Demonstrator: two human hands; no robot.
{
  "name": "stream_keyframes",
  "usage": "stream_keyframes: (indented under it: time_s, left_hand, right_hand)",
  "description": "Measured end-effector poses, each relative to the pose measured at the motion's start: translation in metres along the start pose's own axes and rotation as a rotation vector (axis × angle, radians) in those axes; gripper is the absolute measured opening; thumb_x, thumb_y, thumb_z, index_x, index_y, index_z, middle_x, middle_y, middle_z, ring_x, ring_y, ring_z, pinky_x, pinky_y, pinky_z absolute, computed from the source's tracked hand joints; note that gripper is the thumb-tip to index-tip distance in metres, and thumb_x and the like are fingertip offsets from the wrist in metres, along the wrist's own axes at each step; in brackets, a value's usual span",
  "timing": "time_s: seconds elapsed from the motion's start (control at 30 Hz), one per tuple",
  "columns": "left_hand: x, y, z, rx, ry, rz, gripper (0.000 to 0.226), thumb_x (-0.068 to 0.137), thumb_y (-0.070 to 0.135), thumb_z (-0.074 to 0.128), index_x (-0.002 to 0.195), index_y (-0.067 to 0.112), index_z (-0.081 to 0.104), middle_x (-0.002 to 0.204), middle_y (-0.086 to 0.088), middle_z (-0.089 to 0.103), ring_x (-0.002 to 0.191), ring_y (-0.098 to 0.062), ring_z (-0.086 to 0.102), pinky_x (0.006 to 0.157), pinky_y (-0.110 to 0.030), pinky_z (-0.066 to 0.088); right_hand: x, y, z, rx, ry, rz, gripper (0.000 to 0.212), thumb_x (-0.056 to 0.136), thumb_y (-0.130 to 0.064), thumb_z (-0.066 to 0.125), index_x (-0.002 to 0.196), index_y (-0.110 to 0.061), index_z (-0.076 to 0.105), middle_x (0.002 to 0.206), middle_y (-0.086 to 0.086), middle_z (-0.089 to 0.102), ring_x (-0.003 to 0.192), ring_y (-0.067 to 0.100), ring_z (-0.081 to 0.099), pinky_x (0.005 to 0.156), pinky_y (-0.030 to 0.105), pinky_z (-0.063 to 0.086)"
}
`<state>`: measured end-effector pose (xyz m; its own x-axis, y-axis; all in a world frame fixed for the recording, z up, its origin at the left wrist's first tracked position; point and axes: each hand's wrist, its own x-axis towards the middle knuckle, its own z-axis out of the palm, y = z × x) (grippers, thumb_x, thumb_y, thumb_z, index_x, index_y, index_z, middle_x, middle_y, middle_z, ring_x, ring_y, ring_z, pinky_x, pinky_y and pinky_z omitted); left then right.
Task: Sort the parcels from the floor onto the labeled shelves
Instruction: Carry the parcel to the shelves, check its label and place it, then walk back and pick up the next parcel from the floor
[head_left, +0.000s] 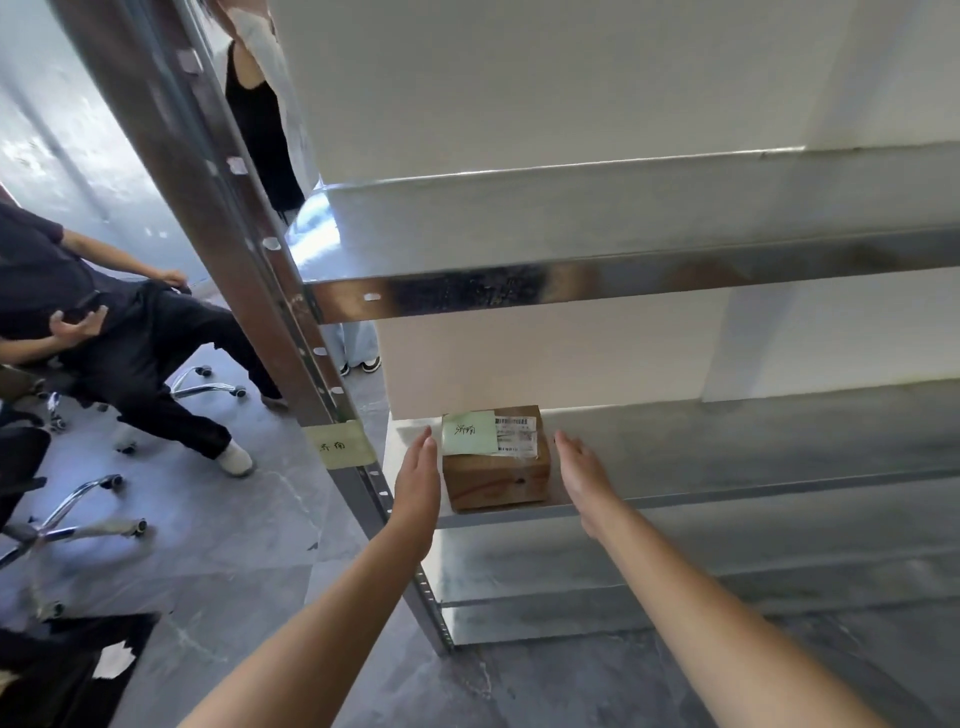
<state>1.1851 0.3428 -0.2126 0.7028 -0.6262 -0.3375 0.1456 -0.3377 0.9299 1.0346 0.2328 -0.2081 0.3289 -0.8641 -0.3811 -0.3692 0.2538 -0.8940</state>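
Head: parcel (496, 462) sits on shelf (727, 457).

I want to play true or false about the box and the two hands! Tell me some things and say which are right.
1. The brown parcel sits on a shelf. True.
2. The right hand grips the parcel. False: it is open beside the parcel, with a gap between them.
3. A green note lies on top of the parcel. True.
4. The left hand holds a pen. False: it is open at the parcel's left side and holds nothing.
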Motion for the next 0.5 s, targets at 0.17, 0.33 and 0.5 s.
stream_keyframes:
  time_s: [0.17, 0.33, 0.5]
  left_hand:
    - [-0.028, 0.018, -0.002, 0.067, -0.108, 0.175, 0.047, 0.111, 0.036, 0.03, 0.157, 0.029, 0.037, 0.163, 0.0, 0.036, 0.149, -0.021, 0.033, 0.118, -0.034, 0.027]
    - [-0.069, 0.032, 0.001, 0.115, -0.216, 0.354, 0.048, 0.111, 0.034, 0.03, 0.158, 0.024, 0.033, 0.167, 0.001, 0.03, 0.155, -0.017, 0.022, 0.128, -0.04, 0.017]
    - [-0.109, 0.039, 0.001, 0.223, -0.298, 0.508, 0.05, 0.111, 0.035, 0.027, 0.16, 0.023, 0.028, 0.169, 0.003, 0.022, 0.156, -0.013, 0.017, 0.128, -0.036, 0.011]
  right_hand:
    - [-0.039, -0.022, -0.001, -0.108, 0.035, -0.114, 0.045, 0.109, -0.03, 0.03, 0.137, -0.002, 0.052, 0.144, 0.015, 0.053, 0.133, 0.026, 0.048, 0.097, 0.024, 0.034]
    - [-0.087, -0.037, 0.002, -0.154, 0.115, -0.228, 0.048, 0.109, -0.032, 0.028, 0.14, -0.001, 0.048, 0.147, 0.015, 0.05, 0.135, 0.026, 0.046, 0.105, 0.03, 0.037]
    - [-0.129, -0.033, -0.001, -0.349, 0.359, -0.384, 0.05, 0.108, -0.034, 0.028, 0.155, -0.017, 0.029, 0.166, 0.002, 0.021, 0.155, 0.016, 0.008, 0.125, 0.043, 0.012]
